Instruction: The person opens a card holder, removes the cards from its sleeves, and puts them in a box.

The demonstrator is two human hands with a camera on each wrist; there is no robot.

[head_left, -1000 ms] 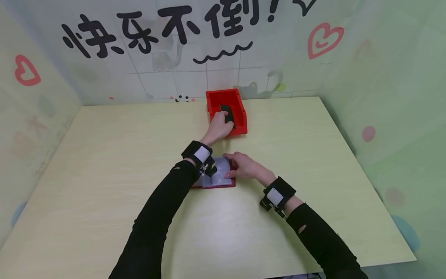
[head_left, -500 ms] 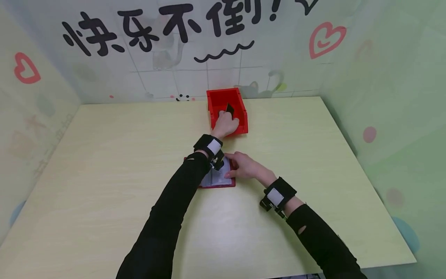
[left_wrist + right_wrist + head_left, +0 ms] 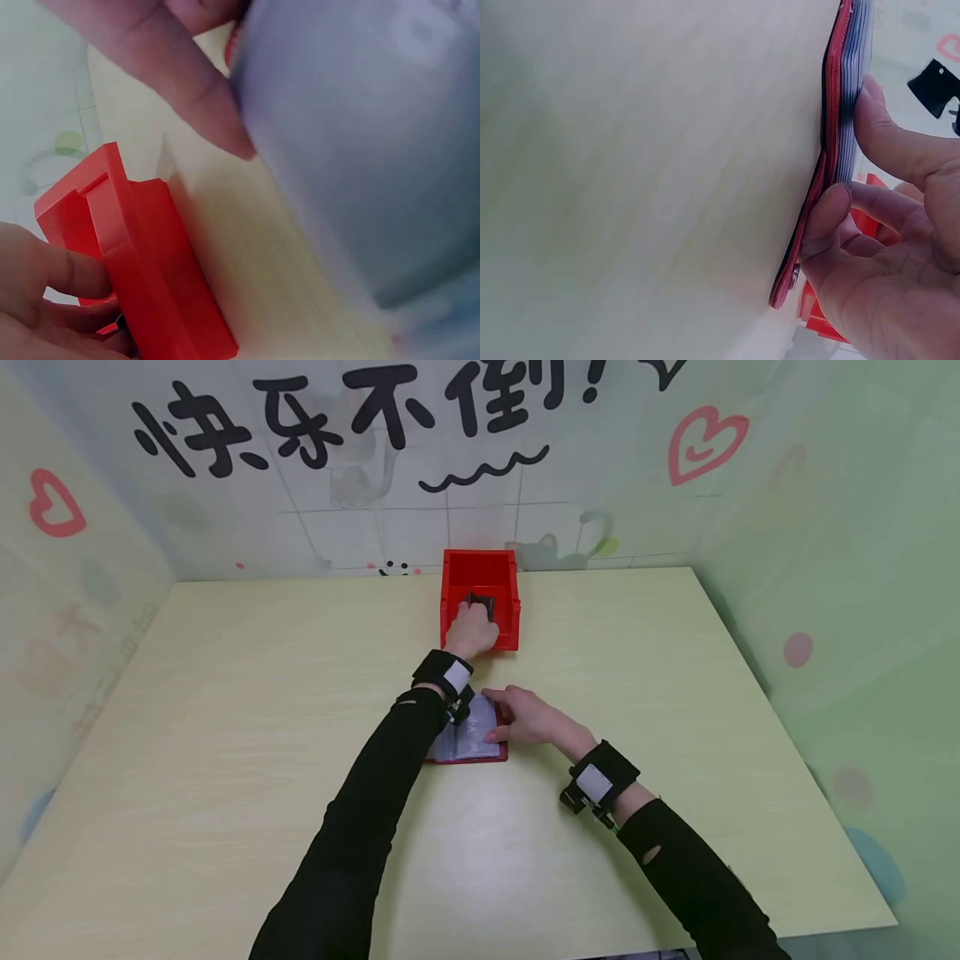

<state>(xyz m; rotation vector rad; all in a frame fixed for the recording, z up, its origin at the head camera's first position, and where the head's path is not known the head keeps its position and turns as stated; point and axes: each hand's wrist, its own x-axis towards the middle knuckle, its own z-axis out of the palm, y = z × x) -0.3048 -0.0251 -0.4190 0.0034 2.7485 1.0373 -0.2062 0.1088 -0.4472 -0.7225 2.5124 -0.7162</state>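
Observation:
My left hand [image 3: 472,632] reaches into the front of a red open bin [image 3: 457,568] at the back of the table. Its fingers hold a flat black card [image 3: 482,602]; in the left wrist view the bin's wall hides most of it. Nearer to me, an open red card holder [image 3: 831,105] with several clear sleeves [image 3: 477,737] lies on the table, partly under my left wrist. My right hand [image 3: 528,717] grips its right edge. In the right wrist view one digit lies against the sleeve edges and another at the red cover, near a metal snap [image 3: 795,276].
The pale wooden table [image 3: 225,735] spreads around both arms. Behind the bin rises a printed wall [image 3: 405,539], with a green wall [image 3: 840,610] on the right. A wrist camera [image 3: 600,777] is strapped to each arm.
My left hand moved right, then slightly back left, with the black card now lower in the bin. The bin has turned straighter and shifted a little left. The right hand stays on the card holder.

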